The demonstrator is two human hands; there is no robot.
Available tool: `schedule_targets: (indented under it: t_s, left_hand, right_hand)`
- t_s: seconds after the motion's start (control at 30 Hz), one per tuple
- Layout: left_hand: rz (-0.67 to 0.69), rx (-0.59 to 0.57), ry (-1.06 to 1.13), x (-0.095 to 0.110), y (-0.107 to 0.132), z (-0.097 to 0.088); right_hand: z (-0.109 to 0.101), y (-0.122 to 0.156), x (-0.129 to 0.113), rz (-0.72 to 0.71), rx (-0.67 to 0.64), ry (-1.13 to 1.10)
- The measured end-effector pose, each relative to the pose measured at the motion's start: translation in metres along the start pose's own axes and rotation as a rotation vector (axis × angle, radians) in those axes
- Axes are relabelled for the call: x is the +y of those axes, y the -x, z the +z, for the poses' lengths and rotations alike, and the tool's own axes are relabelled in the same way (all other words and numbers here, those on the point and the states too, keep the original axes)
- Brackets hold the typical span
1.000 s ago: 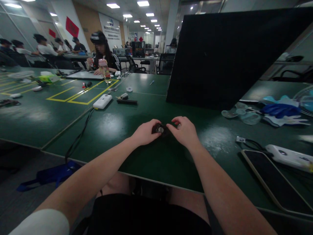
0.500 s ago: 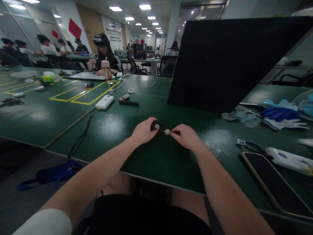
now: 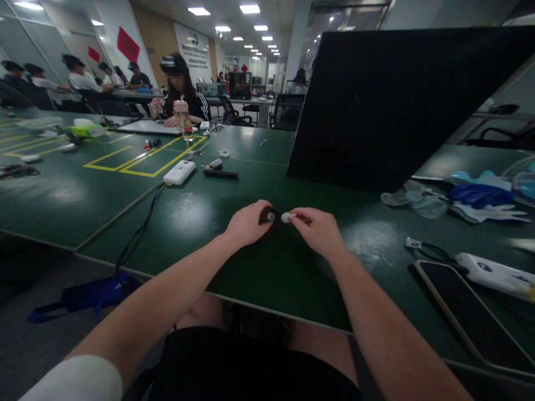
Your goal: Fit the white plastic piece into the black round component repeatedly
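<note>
My left hand (image 3: 246, 224) is closed around a small black part (image 3: 263, 215) with a pale round disc (image 3: 271, 216) on its face. Just to the right, my right hand (image 3: 321, 229) pinches a small white rounded piece (image 3: 286, 218) between thumb and fingertips. A narrow gap shows between the white piece and the disc. Both hands are above the green table (image 3: 267, 267) near its front edge. Fine detail of the two parts is too small and dark to make out.
A large black panel (image 3: 376, 111) rises at the back right. Right of my arm lie a phone (image 3: 463, 306), a white power bank (image 3: 493, 273) and gloves (image 3: 480, 195). Further off are another power bank (image 3: 179, 172), a black bar (image 3: 220, 174), a bottle (image 3: 183, 120) and a seated person (image 3: 196, 106).
My right hand has moved slightly up, tilting the white piece so its rounded end faces more toward me. My left hand has turned the black part slightly and stays in nearly the same place.
</note>
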State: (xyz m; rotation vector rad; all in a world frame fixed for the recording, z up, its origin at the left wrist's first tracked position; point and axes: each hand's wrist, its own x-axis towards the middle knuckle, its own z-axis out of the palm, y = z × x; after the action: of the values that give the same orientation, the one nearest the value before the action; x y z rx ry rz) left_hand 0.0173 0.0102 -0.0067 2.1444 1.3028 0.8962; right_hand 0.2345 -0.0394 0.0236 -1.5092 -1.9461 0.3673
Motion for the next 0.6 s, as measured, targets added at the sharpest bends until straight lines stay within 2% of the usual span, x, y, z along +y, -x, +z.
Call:
schedule_targets:
  t_s: [0.3, 0.4, 0.6]
  left_hand:
    - [0.011, -0.041, -0.021, 0.003, 0.001, -0.002]
    - [0.000, -0.072, -0.086, 0.006, 0.001, -0.003]
    - [0.011, -0.109, -0.177, 0.012, 0.002, -0.004]
  right_hand:
    - [0.008, -0.001, 0.000, 0.004, -0.008, 0.047]
    - [0.010, -0.001, 0.001, 0.014, 0.018, 0.039]
    - [0.016, -0.002, 0.000, 0.025, -0.044, 0.054]
